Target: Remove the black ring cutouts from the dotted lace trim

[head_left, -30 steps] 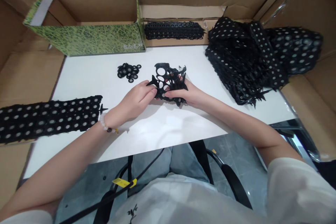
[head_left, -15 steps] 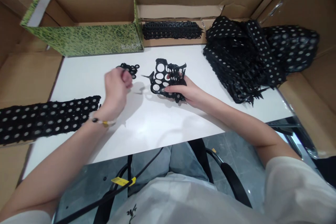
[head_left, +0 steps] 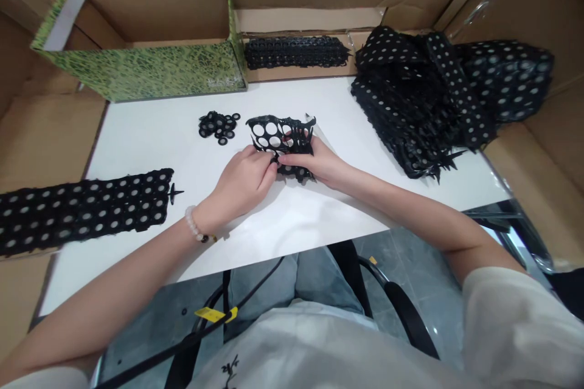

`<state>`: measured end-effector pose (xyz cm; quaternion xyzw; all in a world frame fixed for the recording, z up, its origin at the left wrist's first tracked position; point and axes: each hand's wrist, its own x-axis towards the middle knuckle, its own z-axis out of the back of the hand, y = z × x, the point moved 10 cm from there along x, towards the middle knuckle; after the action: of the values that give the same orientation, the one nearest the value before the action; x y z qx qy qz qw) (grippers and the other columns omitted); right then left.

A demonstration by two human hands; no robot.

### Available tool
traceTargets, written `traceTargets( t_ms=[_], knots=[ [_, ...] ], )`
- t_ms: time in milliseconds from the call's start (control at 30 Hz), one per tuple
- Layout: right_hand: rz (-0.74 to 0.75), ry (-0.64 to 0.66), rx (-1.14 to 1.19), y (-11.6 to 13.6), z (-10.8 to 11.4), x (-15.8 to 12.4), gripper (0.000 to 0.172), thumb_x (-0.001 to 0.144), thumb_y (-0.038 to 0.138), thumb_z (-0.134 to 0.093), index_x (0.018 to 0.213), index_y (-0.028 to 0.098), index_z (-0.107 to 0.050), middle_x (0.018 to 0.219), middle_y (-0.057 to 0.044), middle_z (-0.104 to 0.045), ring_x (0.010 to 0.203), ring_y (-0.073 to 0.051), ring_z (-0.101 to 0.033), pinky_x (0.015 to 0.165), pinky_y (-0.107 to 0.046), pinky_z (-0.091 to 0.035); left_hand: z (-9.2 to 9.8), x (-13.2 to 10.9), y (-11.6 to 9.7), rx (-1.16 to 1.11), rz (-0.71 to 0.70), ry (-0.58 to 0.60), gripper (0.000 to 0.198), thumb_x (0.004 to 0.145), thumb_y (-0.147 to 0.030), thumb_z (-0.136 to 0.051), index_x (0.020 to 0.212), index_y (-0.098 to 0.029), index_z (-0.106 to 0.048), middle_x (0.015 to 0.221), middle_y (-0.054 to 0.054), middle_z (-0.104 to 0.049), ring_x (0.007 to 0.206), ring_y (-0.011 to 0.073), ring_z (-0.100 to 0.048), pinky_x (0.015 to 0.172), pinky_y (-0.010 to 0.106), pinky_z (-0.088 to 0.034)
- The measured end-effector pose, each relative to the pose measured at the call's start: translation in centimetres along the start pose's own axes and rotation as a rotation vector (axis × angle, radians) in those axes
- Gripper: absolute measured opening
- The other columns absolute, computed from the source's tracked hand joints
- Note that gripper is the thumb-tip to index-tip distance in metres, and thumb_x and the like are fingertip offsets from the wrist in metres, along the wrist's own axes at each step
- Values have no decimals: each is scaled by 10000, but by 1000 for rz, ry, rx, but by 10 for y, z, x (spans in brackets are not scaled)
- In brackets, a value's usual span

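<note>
A black rubber sheet (head_left: pixel 279 137) punched with round holes is held just above the white table (head_left: pixel 292 219) at its middle. My right hand (head_left: pixel 319 163) grips the sheet's right side from below. My left hand (head_left: pixel 244 182) pinches its lower left edge with fingertips pressed together. A small heap of black rings (head_left: pixel 218 125) lies on the table left of the sheet, beyond my left hand.
A long stack of black holed strips (head_left: pixel 82 209) lies at the left edge. A big pile of black sheets (head_left: pixel 438 97) fills the right. A green cardboard box (head_left: pixel 141 67) and more black strips (head_left: pixel 294 51) stand at the back. Cardboard walls surround the table.
Half a second ago my left hand was lifted over by the ring heap; it has come back to the sheet and pinched its edge. The sheet has tilted and shifted slightly left.
</note>
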<state>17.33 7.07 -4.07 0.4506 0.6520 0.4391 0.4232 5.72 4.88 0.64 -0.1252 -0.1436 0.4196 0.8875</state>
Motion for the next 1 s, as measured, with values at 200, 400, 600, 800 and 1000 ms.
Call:
traceTargets(
  t_ms=[200,400,600,800,1000],
  knots=[
    [-56,70,25,0,-7,-2,509,614,279,-935,1024,216,-640,1005,-34,-728,1003,-216,-686,974,-378,-590,1,1,9,-224,1,27,362,1049,-410,-371,901,-202,-627,867,98,-677,914,300,-623,827,427,-515],
    [-89,114,26,1,-10,-1,487,606,264,-958,971,194,-643,887,-24,-704,819,-196,-669,830,-401,-630,13,2,35,-403,173,-114,343,991,-352,-432,676,-230,-491,714,41,-569,728,225,-569,716,374,-448],
    [-111,-34,96,1,8,1,604,541,172,-968,1032,219,-620,902,-13,-704,901,-241,-704,805,-455,-673,57,-13,109,-492,434,-568,316,1042,-375,-378,793,-230,-509,824,30,-608,801,191,-539,797,382,-440],
    [-144,-38,126,-4,6,2,605,541,157,-948,1045,197,-616,987,-47,-738,969,-267,-727,888,-494,-673,55,-10,143,62,508,-363,621,1058,-581,-372,1510,-205,-572,1454,140,-523,1354,373,-352,1046,554,-259],
    [-131,-24,123,-4,7,2,554,593,188,-930,1049,211,-615,1021,-61,-748,1009,-290,-728,952,-553,-659,50,-7,124,147,460,-392,642,1041,-498,-383,1598,-198,-491,1555,228,-457,1274,434,-400,987,605,-303]
  ],
)
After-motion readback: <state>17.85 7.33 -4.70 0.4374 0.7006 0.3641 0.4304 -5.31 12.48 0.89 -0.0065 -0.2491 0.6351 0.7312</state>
